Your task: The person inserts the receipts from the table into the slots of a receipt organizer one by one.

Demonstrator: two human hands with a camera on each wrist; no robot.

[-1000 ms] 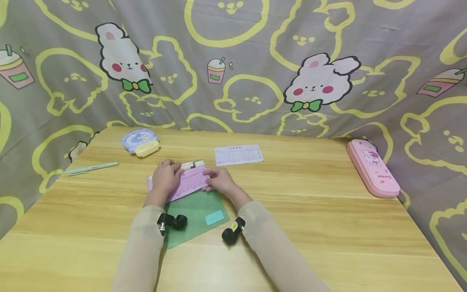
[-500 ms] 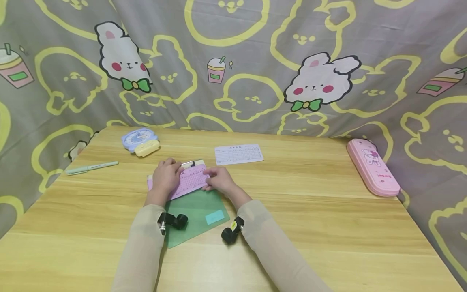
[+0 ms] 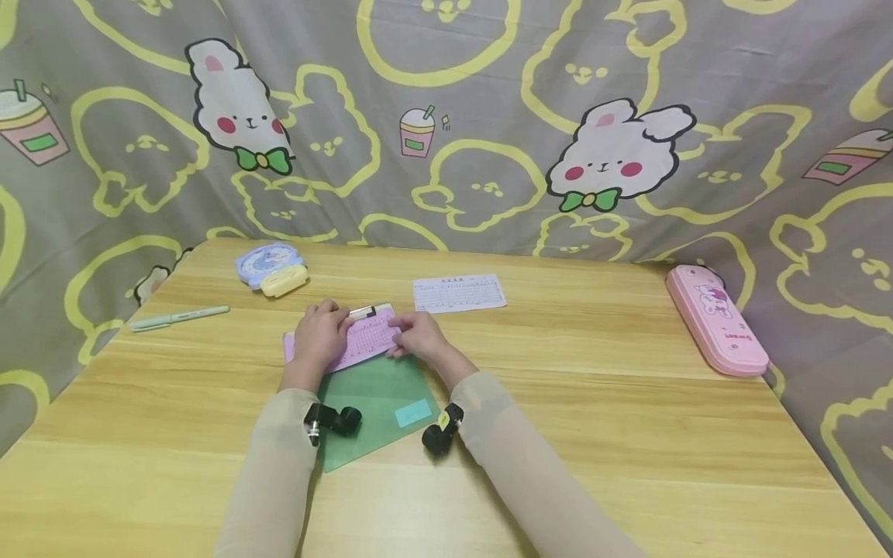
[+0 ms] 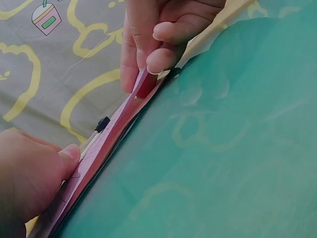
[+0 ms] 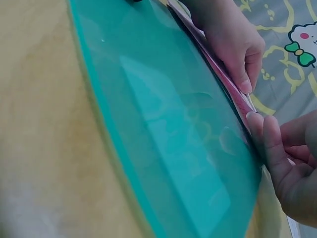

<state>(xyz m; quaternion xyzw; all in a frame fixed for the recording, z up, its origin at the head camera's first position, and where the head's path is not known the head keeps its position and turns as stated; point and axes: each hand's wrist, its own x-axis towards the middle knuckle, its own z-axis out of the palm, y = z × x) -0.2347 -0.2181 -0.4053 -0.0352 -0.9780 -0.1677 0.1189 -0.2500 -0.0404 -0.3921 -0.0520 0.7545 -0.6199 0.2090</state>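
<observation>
In the head view, a pink printed form (image 3: 371,335) lies over the far part of a translucent green sheet (image 3: 370,411) with a light-blue label (image 3: 413,413). A metal clip (image 3: 362,313) with a dark end sits at the form's far edge. My left hand (image 3: 322,335) grips the form's left part, its thumb (image 4: 70,151) beside the clip in the left wrist view. My right hand (image 3: 420,339) pinches the right end between thumb and fingers. In the left wrist view the pink paper (image 4: 131,106) bows up between the hands. Part of the form is hidden under my left hand.
A white printed slip (image 3: 460,294) lies behind the right hand. Far left are a blue round item (image 3: 268,260), a yellow small case (image 3: 284,281) and a pale-green pen (image 3: 180,318). A pink pencil case (image 3: 717,319) lies at the right edge, and a patterned curtain (image 3: 481,101) hangs behind the table.
The pink form has slid slightly away from me, toward the clip, and less of the cream strip shows behind it. Both hands keep their hold, and the view has shifted a little.
</observation>
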